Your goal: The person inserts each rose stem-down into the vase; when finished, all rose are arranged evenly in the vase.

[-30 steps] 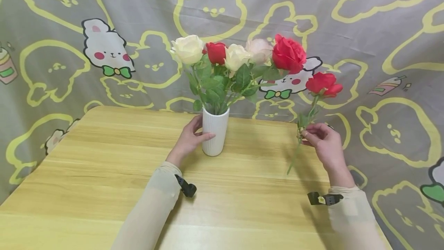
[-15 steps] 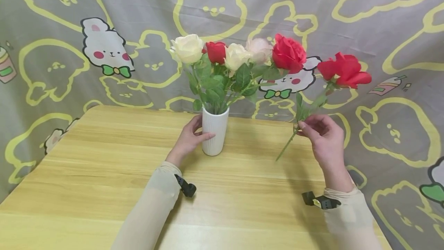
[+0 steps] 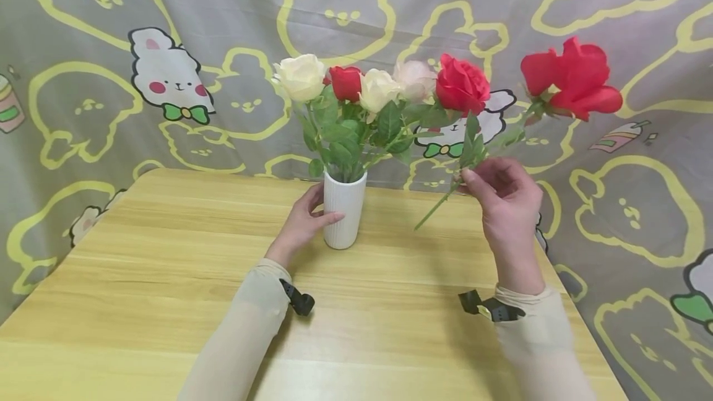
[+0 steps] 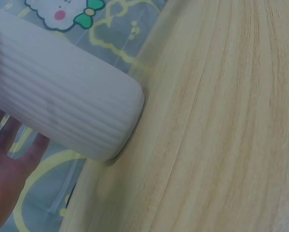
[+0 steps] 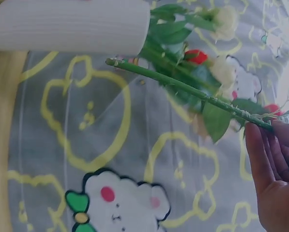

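A white ribbed vase (image 3: 344,218) stands upright on the table. My left hand (image 3: 301,223) holds it from the left, thumb across the front and fingers behind. In the left wrist view the vase (image 4: 71,92) has its base on the wood. White, red and pale pink roses (image 3: 379,93) with green leaves rise from the vase. To the right, my right hand (image 3: 505,212) pinches the stem of a single red rose (image 3: 582,82) between thumb and fingers. Its bloom leans right, and the bare stem end (image 5: 134,69) points down-left towards the vase, apart from it.
The wooden table (image 3: 195,302) reaches back to a grey curtain (image 3: 234,11) printed with yellow outlines and white rabbits. The vase stands near the table's back edge. A strapped black camera sits on each wrist.
My right hand has lifted the single red rose and moved it left and nearer the vase; the bloom has tipped further right. My left hand and the vase have stayed in place.
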`<state>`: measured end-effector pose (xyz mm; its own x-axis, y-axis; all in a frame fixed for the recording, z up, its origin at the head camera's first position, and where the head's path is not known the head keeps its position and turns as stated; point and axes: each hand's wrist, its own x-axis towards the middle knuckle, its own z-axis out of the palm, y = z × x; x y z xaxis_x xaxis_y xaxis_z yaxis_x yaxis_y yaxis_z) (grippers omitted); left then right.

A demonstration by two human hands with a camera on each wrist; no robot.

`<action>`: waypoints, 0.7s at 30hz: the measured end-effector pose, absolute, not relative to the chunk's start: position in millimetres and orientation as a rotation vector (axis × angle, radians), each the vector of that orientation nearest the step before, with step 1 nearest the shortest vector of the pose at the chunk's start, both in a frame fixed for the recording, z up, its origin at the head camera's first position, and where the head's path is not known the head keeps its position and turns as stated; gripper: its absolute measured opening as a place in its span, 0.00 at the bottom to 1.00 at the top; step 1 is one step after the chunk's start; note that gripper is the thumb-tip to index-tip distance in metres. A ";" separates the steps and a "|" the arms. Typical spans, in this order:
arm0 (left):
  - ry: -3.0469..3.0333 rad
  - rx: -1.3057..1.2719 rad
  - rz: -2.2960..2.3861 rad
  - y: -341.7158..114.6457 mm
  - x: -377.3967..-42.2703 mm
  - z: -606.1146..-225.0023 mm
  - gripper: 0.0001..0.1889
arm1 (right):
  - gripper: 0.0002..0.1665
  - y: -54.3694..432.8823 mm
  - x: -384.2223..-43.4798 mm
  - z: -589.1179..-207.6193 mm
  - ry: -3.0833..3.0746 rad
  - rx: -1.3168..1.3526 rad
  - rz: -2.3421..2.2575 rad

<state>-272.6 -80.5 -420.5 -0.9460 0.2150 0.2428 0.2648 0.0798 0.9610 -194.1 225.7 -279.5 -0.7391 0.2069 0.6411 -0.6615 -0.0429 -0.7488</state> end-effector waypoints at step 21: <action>-2.265 -0.522 -2.037 -81.5 -275.4 -425.7 0.41 | 0.09 165.5 -224.9 -245.9 -1.493 0.648 1.804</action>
<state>-275.4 -81.5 -425.7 -0.9415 0.2138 0.2603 0.2815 0.0748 0.9566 -224.9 165.5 -245.9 -0.6321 0.1976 0.7493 -0.7730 -0.0938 -0.6274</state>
